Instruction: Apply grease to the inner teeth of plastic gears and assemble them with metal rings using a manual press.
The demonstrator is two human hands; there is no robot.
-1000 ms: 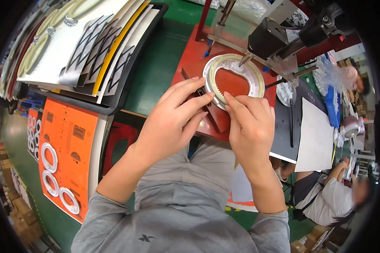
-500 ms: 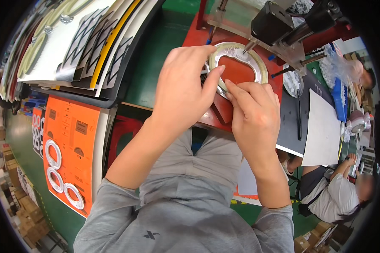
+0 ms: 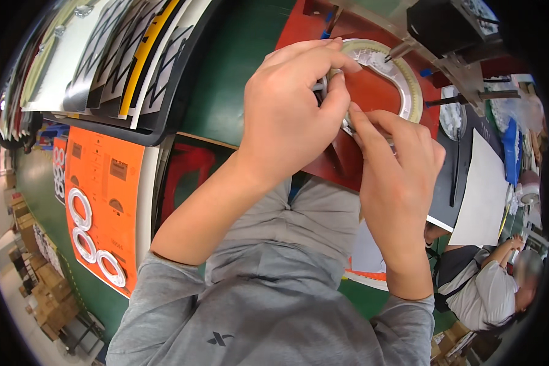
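A ring-shaped part [image 3: 413, 91] with a pale yellow-green outer band and a white inner rim lies on a red board [image 3: 305, 27]. My left hand [image 3: 296, 104] is closed over the ring's left side, its fingers curled round the edge and its thumb bent inward. At the near edge, the thumb and index finger of my right hand [image 3: 402, 161] pinch the rim close to my left thumb. My hands hide the ring's near left part and the fingertip contact there. A metal tip [image 3: 399, 51] under a black block [image 3: 448, 27] meets the ring's far right side.
Rods and clear plates of the fixture stand close right of the ring. At left, a black tray [image 3: 158, 131] holds stacked sheets; below it an orange board [image 3: 107, 183] carries several white rings. White paper [image 3: 479, 189] lies at right, near a seated person [image 3: 479, 290].
The view has shifted, so the fixture and ring appear farther up and right. Both hands stay at the ring, the left more tightly curled round its left edge.
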